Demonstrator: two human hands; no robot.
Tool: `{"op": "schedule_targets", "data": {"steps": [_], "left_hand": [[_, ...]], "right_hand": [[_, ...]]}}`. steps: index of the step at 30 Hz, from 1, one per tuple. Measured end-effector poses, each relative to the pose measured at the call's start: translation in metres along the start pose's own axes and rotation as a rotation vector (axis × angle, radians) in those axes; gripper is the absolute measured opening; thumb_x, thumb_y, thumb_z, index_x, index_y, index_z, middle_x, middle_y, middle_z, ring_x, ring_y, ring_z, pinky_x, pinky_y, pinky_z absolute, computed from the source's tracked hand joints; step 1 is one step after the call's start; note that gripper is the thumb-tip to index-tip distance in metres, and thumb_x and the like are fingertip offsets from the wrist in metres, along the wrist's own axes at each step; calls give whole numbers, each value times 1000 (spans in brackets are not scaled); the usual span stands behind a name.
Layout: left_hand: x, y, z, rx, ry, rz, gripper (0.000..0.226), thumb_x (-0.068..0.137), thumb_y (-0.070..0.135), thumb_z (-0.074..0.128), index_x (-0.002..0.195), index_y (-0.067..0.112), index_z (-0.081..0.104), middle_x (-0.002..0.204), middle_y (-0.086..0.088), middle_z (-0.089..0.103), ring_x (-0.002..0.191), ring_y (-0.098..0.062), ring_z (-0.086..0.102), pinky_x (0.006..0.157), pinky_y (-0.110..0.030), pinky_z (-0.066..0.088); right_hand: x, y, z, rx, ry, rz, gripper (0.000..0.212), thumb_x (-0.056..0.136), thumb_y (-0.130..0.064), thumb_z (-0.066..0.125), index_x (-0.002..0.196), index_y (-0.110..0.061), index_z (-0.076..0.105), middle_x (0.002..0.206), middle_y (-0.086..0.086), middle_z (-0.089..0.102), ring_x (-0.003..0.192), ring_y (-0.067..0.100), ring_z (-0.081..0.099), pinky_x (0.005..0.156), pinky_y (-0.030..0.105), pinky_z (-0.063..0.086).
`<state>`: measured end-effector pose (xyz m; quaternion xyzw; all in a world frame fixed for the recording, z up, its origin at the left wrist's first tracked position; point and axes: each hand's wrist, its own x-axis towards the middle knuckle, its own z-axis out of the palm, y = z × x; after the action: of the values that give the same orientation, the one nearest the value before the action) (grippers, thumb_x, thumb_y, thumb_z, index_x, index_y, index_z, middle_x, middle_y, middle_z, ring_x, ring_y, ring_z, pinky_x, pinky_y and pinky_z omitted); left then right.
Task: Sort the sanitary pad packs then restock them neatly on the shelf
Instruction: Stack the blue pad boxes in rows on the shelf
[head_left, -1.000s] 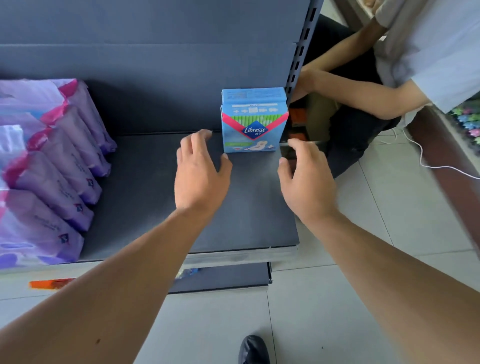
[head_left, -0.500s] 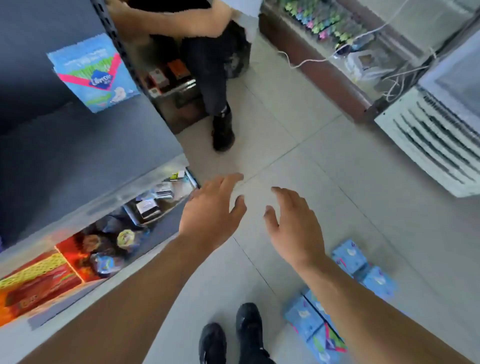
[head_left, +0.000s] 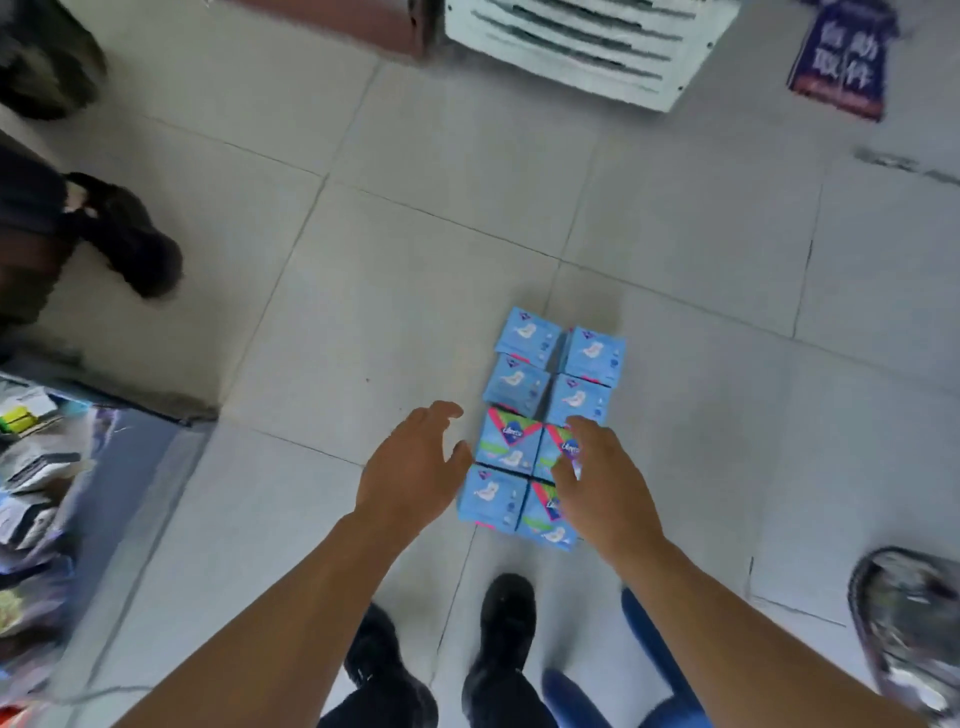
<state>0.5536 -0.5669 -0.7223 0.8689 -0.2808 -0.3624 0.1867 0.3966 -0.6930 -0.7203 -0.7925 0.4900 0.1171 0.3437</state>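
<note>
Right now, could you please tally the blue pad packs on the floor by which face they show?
Plain blue face with pad picture: 5
Pink-and-green chevron face: 3
Total: 8 packs, in two columns of four.

My one head view looks steeply down from standing height at the floor (head_left: 415, 218), both forearms reaching forward.

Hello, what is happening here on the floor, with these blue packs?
A person stands over light blue sanitary pad packs laid in two tidy rows on the grey tiled floor. Both hands reach down, open and empty: the left hand beside the rows, the right hand above the nearer packs. Nothing is gripped yet.
</note>
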Motion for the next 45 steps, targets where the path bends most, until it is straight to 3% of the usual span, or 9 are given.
{"op": "schedule_targets", "data": {"steps": [8, 16, 21, 26, 28, 31, 36, 39, 45], "left_hand": [[93, 0, 89, -46, -159, -96, 31, 92, 26, 58, 122, 19, 55, 114, -3, 63, 104, -22, 60, 95, -38, 47], [264, -45, 180, -57, -235, -141, 44, 94, 23, 56, 135, 12, 47, 129, -9, 58, 111, -25, 59, 87, -25, 39], [337, -82, 237, -14, -347, -216, 58, 97, 30, 54, 147, 10, 32, 146, -11, 44, 130, -26, 46, 102, -31, 36], [354, -107, 260, -234, -436, -225, 57, 73, 55, 63, 120, 23, 59, 113, 3, 67, 100, -18, 66, 78, -28, 52], [348, -114, 250, -330, -429, -260, 63, 67, 71, 68, 111, 26, 64, 104, 4, 71, 94, -15, 69, 85, -38, 57], [328, -101, 213, -504, -446, -242, 33, 81, 44, 73, 105, 23, 67, 98, 3, 74, 91, -14, 71, 83, -35, 59], [290, -61, 131, -597, -221, -223, 33, 84, 29, 75, 113, 19, 61, 99, 5, 72, 85, -8, 69, 71, -19, 56], [254, -25, 80, -595, 22, -132, 31, 84, 22, 72, 113, 23, 62, 95, 11, 70, 80, 3, 65, 69, -12, 50], [146, 32, -1, -701, 171, 127, 49, 78, 17, 52, 125, 29, 58, 117, 10, 60, 104, 7, 56, 85, -19, 49]], "right_hand": [[72, 72, 39, 117, -100, 185, 46, 95, -23, 52, 140, -22, 43, 132, 6, 54, 114, 28, 56, 91, 34, 43], [239, 79, 137, 462, -161, 422, 54, 95, -24, 53, 146, -19, 35, 140, 4, 51, 116, 26, 58, 93, 40, 50], [312, 108, 203, 450, -134, 572, 41, 93, -21, 54, 132, -12, 44, 123, 12, 59, 105, 33, 60, 73, 30, 43], [330, 111, 228, 539, -4, 581, 47, 81, -22, 58, 126, -14, 50, 118, 8, 62, 104, 31, 60, 80, 29, 45], [330, 105, 226, 589, 19, 547, 41, 72, -25, 54, 112, -15, 56, 103, 5, 64, 89, 26, 61, 72, 26, 43], [324, 81, 205, 637, -38, 470, 24, 80, -25, 56, 102, -17, 59, 95, 2, 64, 73, 18, 57, 55, 19, 40], [294, 21, 144, 649, -118, 269, 10, 94, -23, 54, 103, -23, 50, 88, -12, 60, 76, 9, 59, 57, 11, 46], [266, -28, 103, 708, -115, 98, 21, 90, -35, 60, 107, -22, 59, 100, -7, 67, 93, 4, 64, 80, 17, 51], [190, -95, 12, 833, -198, -47, 33, 74, -32, 73, 102, -16, 65, 93, 7, 72, 87, 21, 69, 84, 40, 55]]}}
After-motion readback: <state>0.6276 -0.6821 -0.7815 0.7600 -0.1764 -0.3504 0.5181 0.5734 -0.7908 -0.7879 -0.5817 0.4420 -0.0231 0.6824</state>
